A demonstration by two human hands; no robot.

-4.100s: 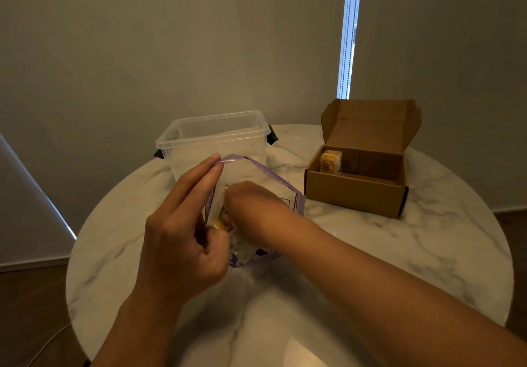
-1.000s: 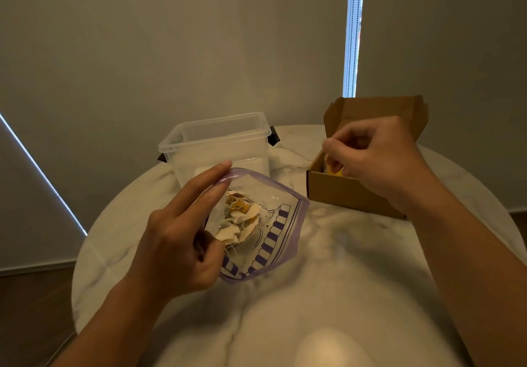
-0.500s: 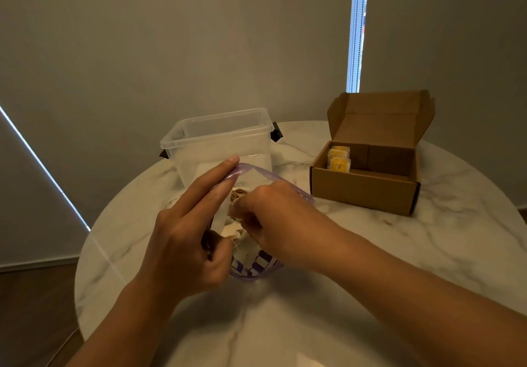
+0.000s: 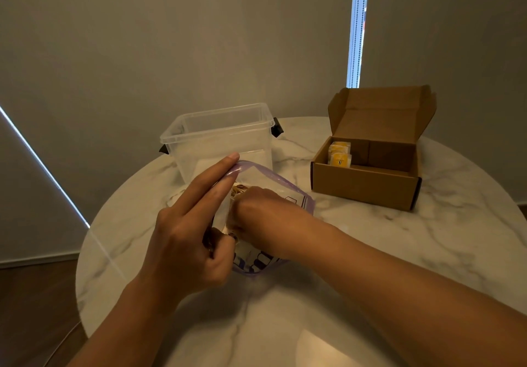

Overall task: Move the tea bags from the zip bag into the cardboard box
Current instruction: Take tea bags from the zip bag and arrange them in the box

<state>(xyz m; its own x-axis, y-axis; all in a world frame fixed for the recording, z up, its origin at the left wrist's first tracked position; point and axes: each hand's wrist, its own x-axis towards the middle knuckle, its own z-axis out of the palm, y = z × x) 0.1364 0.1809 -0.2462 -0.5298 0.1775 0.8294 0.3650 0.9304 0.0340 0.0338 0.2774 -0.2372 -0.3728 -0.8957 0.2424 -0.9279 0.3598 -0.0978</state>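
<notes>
While the zip bag (image 4: 296,199) is kept upright near the middle of the counter (image 4: 427,238), its mouth is held wide by the left hand (image 4: 182,241). Two fingers are stretched straight along the purple rim on the near-left side, and the bag's wall is pinched lower down between the thumb and the curled remaining fingers. The right hand (image 4: 258,209) is sunk into the opening from the right, knuckles up. Its fingertips are hidden inside the bag, so whether anything is gripped by it cannot be told. A tangle of pale loose tea bags (image 4: 239,189) is glimpsed inside the bag, just beyond the right hand's knuckles. Whether the bag's bottom rests on the marble or is held just above it cannot be made out. The cardboard box (image 4: 362,184) is set well apart to the right and farther back on the counter, with its lid flipped up and back. A few yellow wrapped tea bags (image 4: 339,157) are stood on edge in its left end, close against the left wall. A clear plastic tub (image 4: 216,135) with dark side clips is placed just behind the zip bag. A bright strip of daylight (image 4: 358,27) is seen between the blinds behind the box.
</notes>
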